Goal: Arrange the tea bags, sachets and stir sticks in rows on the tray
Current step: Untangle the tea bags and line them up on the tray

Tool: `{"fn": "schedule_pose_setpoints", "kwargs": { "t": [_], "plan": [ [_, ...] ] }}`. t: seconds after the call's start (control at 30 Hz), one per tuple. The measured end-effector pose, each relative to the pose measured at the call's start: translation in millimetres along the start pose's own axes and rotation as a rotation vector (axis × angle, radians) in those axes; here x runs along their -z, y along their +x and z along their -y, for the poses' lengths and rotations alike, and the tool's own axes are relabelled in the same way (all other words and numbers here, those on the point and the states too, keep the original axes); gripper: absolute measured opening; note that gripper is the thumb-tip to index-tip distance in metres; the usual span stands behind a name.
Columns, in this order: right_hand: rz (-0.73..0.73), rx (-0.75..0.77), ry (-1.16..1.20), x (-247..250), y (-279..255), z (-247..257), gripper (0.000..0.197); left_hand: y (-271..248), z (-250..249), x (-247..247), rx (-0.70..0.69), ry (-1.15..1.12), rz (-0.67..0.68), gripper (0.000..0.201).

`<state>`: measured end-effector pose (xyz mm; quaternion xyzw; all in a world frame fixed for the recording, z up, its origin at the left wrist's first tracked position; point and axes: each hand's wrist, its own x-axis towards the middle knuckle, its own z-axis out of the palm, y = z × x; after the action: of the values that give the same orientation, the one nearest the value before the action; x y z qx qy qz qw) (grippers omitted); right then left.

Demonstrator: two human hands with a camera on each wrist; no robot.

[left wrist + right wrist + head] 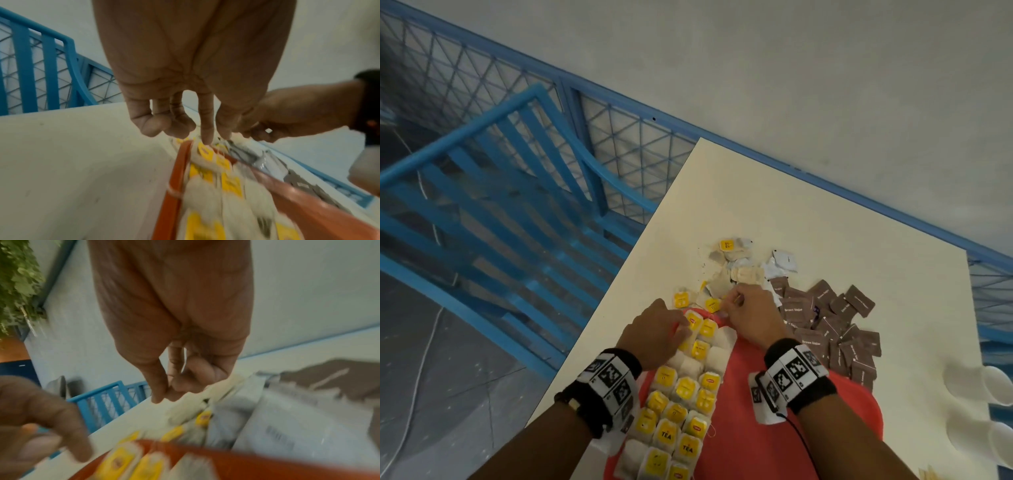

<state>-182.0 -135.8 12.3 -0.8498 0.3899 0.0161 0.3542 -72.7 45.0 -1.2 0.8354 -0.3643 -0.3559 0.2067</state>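
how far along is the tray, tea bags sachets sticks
Done: three rows of tea bags fill the left side of the red tray.
In hand: the left hand touches the rows' far end with a straight finger; the right hand reaches over the loose tea bags, grip unclear.
Left: that pile, the brown sachets, the white sachets. No stir sticks clearly visible.

Head view looks steeply down, wrist views close along fingers, sharing tray.
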Motion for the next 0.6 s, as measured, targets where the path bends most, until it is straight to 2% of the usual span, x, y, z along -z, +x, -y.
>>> {"fn": "schedule_pose_setpoints", "kwargs": {
  "t": [0.07,0.1,0.2,0.27,0.37,0.43,0.6],
  "plan": [
    [-0.069,-0.044,-0.127,26.9,16.5,-11.8,0.007,11.5,-2.8,14.8,-0.008,-0.017,-0.053,0.011],
    [-0.065,-0.072,-0.187,38.9,24.5,-15.4,0.012,18.6,-5.1,22.1,-0.003,-0.001,-0.073,0.009],
    [0.080,-0.071,-0.315,53.1,45.7,-21.2,0.058,43.3,-11.0,35.0,0.048,0.049,-0.092,0.009],
    [0.167,-0.028,-0.410,49.3,56.3,-20.8,0.071,58.3,-12.4,35.8,0.103,0.091,-0.067,0.003],
    [0.253,0.006,-0.512,42.7,68.4,-21.0,0.060,73.9,-13.6,28.1,0.139,0.120,-0.022,0.025],
    [0.215,0.041,-0.556,43.0,71.3,-21.4,0.048,78.7,-17.1,23.1,0.132,0.156,0.004,0.032],
    [0.092,0.121,-0.617,49.7,72.7,-33.2,0.022,82.6,-18.1,12.3,0.090,0.235,0.019,0.023]
  ]
}}
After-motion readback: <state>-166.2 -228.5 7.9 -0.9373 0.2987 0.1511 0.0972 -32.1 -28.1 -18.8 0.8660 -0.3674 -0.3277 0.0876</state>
